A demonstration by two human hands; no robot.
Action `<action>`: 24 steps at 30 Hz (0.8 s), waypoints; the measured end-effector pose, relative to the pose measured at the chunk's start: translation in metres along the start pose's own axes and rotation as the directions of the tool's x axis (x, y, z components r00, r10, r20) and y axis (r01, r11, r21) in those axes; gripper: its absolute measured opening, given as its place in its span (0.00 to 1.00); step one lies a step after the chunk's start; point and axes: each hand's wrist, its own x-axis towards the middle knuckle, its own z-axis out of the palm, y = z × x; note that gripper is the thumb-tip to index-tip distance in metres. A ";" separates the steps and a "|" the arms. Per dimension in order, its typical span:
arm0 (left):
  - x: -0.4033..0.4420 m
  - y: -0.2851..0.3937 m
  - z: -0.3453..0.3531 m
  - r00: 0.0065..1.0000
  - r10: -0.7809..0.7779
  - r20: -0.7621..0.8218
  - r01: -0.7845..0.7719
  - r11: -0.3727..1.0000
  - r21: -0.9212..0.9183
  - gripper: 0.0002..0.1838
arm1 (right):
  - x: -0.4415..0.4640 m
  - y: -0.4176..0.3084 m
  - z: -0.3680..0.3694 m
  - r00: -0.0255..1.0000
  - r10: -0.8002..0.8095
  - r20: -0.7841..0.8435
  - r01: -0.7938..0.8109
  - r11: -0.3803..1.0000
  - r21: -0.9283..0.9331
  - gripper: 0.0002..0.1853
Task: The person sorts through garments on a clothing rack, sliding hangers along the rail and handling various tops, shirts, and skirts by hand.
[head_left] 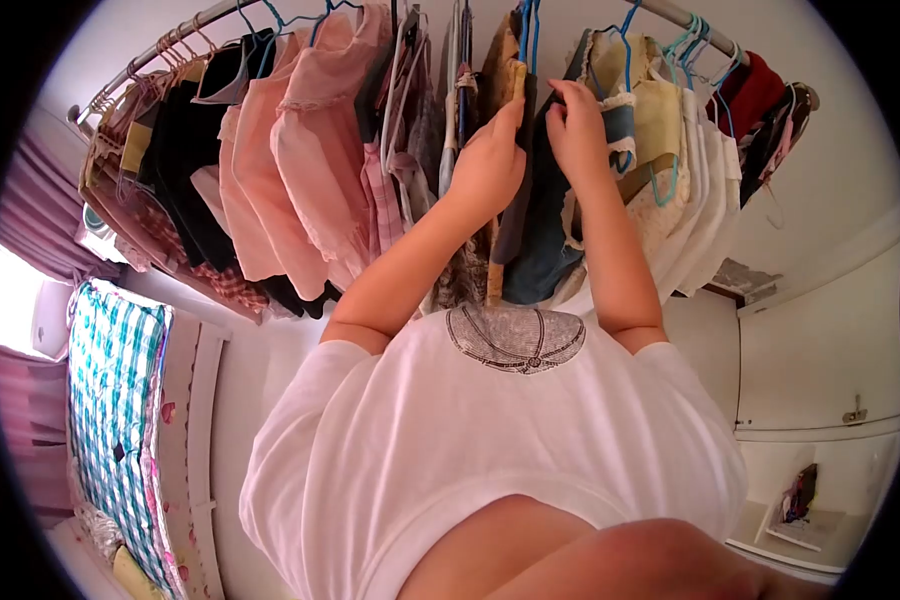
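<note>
My left hand point(490, 165) is raised among the hanging clothes, its fingers curled against the edge of a yellowish-brown garment point(503, 60). My right hand point(576, 130) is a little to the right, thumb and fingers slightly apart. Its fingertips are close to a dark garment point(538, 190) between the hands; whether they touch it cannot be told. Blue hangers point(536, 35) rise above both hands. Beside my right wrist hangs a dark blue denim piece point(542, 268), partly hidden by the arm.
A curved metal rail point(205, 18) carries several garments, including pink tops point(315, 150) on the left and white shirts point(705, 190) on the right. A bed with a checked cover point(115, 370) stands at the left by a curtain point(40, 205). White cabinets point(825, 340) stand at the right.
</note>
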 end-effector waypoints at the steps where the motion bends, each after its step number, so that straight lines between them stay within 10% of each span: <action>1: 0.000 0.000 -0.001 0.999 -0.038 -0.005 0.038 0.999 -0.036 0.25 | 0.003 -0.007 -0.001 1.000 0.009 -0.020 -0.006 0.992 0.128 0.16; 3: -0.001 -0.001 -0.001 0.998 -0.046 -0.051 0.039 0.991 -0.130 0.23 | 0.011 -0.024 0.001 0.998 0.052 -0.027 -0.039 0.937 0.347 0.16; 11: 0.001 -0.003 0.012 0.984 0.164 -0.065 -0.167 0.985 -0.034 0.17 | 0.066 -0.035 0.005 0.903 0.315 0.292 -0.144 0.862 -0.486 0.17; 18: 0.005 -0.002 0.003 0.939 0.344 0.004 -0.342 0.937 -0.074 0.19 | 0.056 -0.004 0.015 0.986 0.076 -0.151 -0.052 0.986 0.160 0.18; 24: -0.003 -0.002 -0.014 0.943 0.331 -0.035 -0.332 0.930 -0.157 0.17 | 0.001 -0.027 -0.034 0.949 0.316 0.016 -0.310 0.916 0.256 0.09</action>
